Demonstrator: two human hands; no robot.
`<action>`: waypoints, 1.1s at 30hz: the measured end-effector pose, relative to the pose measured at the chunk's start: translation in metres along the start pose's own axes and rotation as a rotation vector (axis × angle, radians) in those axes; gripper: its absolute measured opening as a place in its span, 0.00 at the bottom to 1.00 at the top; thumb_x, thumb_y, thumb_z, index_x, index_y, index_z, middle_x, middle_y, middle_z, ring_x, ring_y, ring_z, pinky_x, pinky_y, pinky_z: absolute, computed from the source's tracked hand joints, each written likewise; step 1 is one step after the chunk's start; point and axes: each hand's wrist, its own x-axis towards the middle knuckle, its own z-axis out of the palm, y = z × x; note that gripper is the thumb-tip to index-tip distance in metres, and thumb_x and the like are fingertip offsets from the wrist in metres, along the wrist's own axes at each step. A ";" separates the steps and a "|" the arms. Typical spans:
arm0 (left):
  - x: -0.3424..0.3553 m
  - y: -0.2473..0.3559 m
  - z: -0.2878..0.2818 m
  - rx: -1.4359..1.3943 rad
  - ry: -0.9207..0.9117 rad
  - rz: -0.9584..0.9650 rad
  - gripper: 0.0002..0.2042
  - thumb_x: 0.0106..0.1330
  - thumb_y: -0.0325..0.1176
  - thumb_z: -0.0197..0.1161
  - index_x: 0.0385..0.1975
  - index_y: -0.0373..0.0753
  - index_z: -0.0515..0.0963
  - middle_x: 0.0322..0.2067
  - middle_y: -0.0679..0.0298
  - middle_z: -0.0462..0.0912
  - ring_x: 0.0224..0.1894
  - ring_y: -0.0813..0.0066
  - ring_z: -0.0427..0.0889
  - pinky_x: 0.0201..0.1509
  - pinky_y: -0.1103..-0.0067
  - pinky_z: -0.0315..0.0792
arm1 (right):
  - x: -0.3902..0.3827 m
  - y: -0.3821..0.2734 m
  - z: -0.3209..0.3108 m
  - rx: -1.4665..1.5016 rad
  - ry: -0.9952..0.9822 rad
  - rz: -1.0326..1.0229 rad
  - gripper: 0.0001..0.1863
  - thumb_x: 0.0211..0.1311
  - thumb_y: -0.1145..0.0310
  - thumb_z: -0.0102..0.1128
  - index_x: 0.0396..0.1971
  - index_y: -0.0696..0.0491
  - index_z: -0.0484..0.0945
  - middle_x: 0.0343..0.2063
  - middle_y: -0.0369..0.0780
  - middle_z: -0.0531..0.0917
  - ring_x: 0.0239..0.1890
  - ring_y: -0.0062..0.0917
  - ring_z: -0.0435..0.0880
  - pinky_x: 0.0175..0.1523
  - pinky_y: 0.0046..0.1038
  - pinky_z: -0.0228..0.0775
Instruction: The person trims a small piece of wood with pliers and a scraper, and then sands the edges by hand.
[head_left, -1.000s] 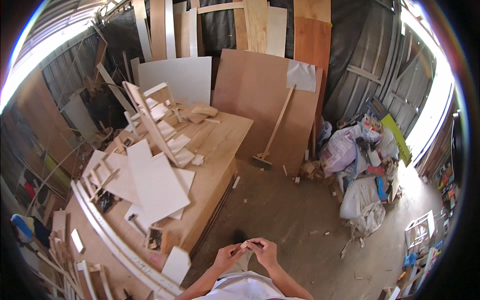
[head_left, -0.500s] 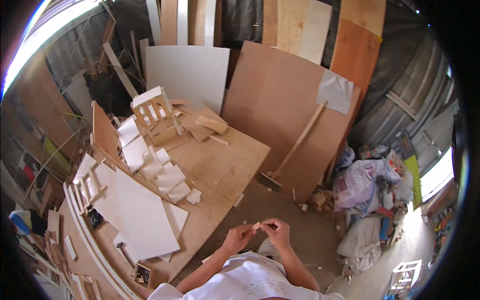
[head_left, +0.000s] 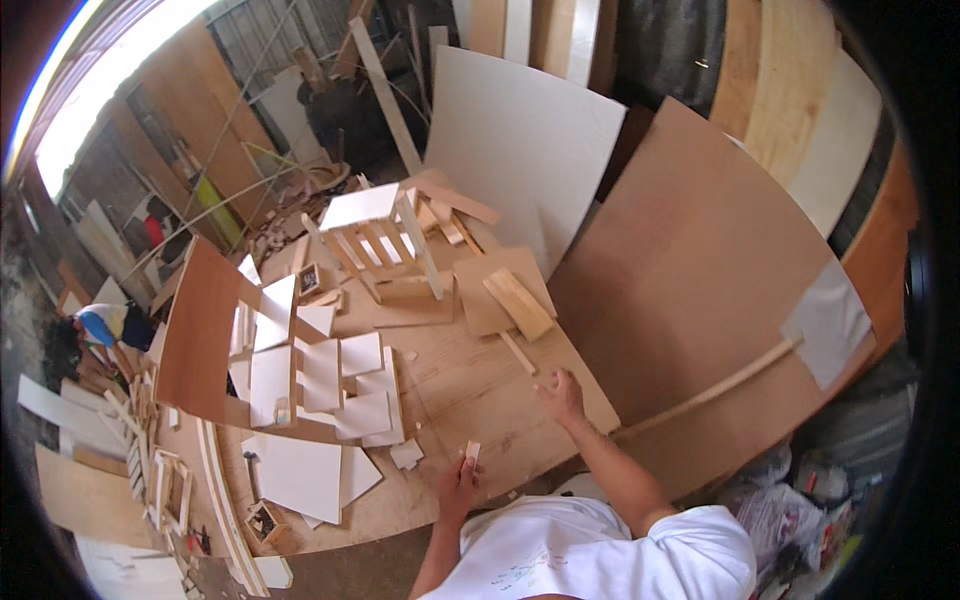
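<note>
My left hand (head_left: 458, 487) is closed around a small pale wood block (head_left: 472, 451), which sticks up past the fingertips near the table's front edge. Over the right part of the wooden table (head_left: 455, 400) is my right hand (head_left: 562, 397), its fingers loosely bent and apart, with nothing visible in them. Closest to it lies a narrow wood strip (head_left: 518, 353), a little beyond the fingertips. A short thick board (head_left: 517, 305) rests on a flat brown panel (head_left: 484, 290) behind that strip.
A small slatted wooden chair (head_left: 372, 235) stands at the table's back. White panel pieces (head_left: 320, 375) and a brown upright panel (head_left: 195, 330) occupy its left side, near a hammer (head_left: 251, 475). Large sheets (head_left: 690, 270) lean at right. Another person (head_left: 108, 325) bends at far left.
My hands have parted: the right has left the small block and reached over the table, while the left keeps the block. My view has turned left, toward the table.
</note>
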 end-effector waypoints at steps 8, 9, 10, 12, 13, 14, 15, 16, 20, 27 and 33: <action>0.012 0.099 0.083 -0.420 0.146 0.051 0.18 0.83 0.42 0.52 0.62 0.37 0.77 0.31 0.67 0.81 0.27 0.84 0.72 0.29 0.83 0.67 | 0.195 -0.034 0.025 -0.449 -0.283 -0.196 0.46 0.63 0.46 0.70 0.77 0.44 0.60 0.76 0.48 0.53 0.76 0.50 0.55 0.77 0.49 0.54; 0.003 0.100 0.084 -0.416 0.189 0.045 0.18 0.83 0.41 0.52 0.61 0.36 0.77 0.30 0.68 0.81 0.27 0.84 0.72 0.29 0.83 0.67 | 0.201 -0.038 0.034 -0.464 -0.321 -0.180 0.46 0.63 0.45 0.70 0.77 0.44 0.60 0.76 0.48 0.53 0.76 0.51 0.55 0.77 0.49 0.54; -0.006 0.100 0.084 -0.412 0.229 0.040 0.18 0.83 0.41 0.52 0.60 0.35 0.78 0.30 0.68 0.80 0.28 0.84 0.72 0.29 0.84 0.67 | 0.203 -0.037 0.040 -0.481 -0.356 -0.161 0.46 0.63 0.44 0.69 0.77 0.43 0.60 0.76 0.48 0.52 0.77 0.52 0.54 0.77 0.49 0.54; -0.024 0.092 0.084 -0.414 0.310 -0.007 0.17 0.82 0.41 0.53 0.58 0.35 0.78 0.29 0.68 0.79 0.28 0.85 0.72 0.29 0.84 0.67 | 0.207 -0.040 0.048 -0.488 -0.375 -0.125 0.46 0.63 0.46 0.70 0.77 0.43 0.59 0.78 0.47 0.49 0.77 0.51 0.55 0.74 0.48 0.61; -0.030 0.088 0.084 -0.419 0.342 -0.034 0.17 0.82 0.40 0.54 0.57 0.34 0.78 0.29 0.68 0.79 0.28 0.85 0.72 0.30 0.84 0.67 | 0.207 -0.043 0.052 -0.458 -0.369 -0.133 0.46 0.63 0.49 0.70 0.77 0.43 0.59 0.77 0.48 0.51 0.77 0.50 0.57 0.73 0.47 0.63; -0.031 0.094 0.086 -0.407 0.370 -0.048 0.16 0.82 0.40 0.54 0.56 0.34 0.78 0.29 0.69 0.79 0.28 0.84 0.72 0.30 0.84 0.67 | 0.211 -0.037 0.056 -0.436 -0.353 -0.128 0.45 0.63 0.52 0.70 0.78 0.43 0.58 0.77 0.49 0.52 0.76 0.49 0.58 0.72 0.46 0.65; -0.037 0.102 0.085 -0.391 0.395 -0.070 0.15 0.82 0.40 0.55 0.54 0.34 0.79 0.29 0.69 0.78 0.28 0.84 0.72 0.30 0.83 0.67 | 0.212 -0.029 0.058 -0.413 -0.341 -0.117 0.45 0.63 0.54 0.70 0.78 0.42 0.58 0.76 0.50 0.54 0.76 0.48 0.59 0.71 0.46 0.66; -0.038 0.107 0.084 -0.372 0.412 -0.089 0.15 0.81 0.40 0.55 0.53 0.34 0.79 0.29 0.69 0.78 0.28 0.84 0.72 0.30 0.83 0.68 | 0.218 -0.019 0.053 -0.323 -0.333 -0.127 0.45 0.62 0.58 0.70 0.78 0.43 0.58 0.75 0.50 0.57 0.74 0.46 0.62 0.71 0.44 0.67; -0.044 0.120 0.071 -0.377 0.416 -0.085 0.13 0.81 0.39 0.55 0.49 0.34 0.79 0.28 0.70 0.77 0.28 0.84 0.72 0.31 0.82 0.69 | 0.159 0.001 0.007 0.805 -0.809 0.142 0.49 0.53 0.68 0.70 0.77 0.48 0.58 0.68 0.44 0.68 0.64 0.39 0.75 0.69 0.41 0.68; -0.021 0.161 0.031 0.057 0.128 0.181 0.14 0.80 0.40 0.56 0.46 0.33 0.80 0.29 0.65 0.79 0.32 0.75 0.78 0.40 0.75 0.74 | -0.031 -0.068 -0.108 1.444 -1.105 0.131 0.55 0.55 0.63 0.71 0.81 0.49 0.48 0.72 0.43 0.65 0.70 0.35 0.70 0.74 0.35 0.59; -0.028 0.206 0.011 0.250 0.089 0.523 0.09 0.73 0.31 0.63 0.46 0.34 0.83 0.31 0.52 0.85 0.32 0.55 0.86 0.36 0.68 0.76 | -0.081 -0.116 -0.120 1.117 -0.785 -0.158 0.46 0.69 0.50 0.65 0.80 0.50 0.54 0.73 0.49 0.66 0.73 0.40 0.69 0.75 0.38 0.57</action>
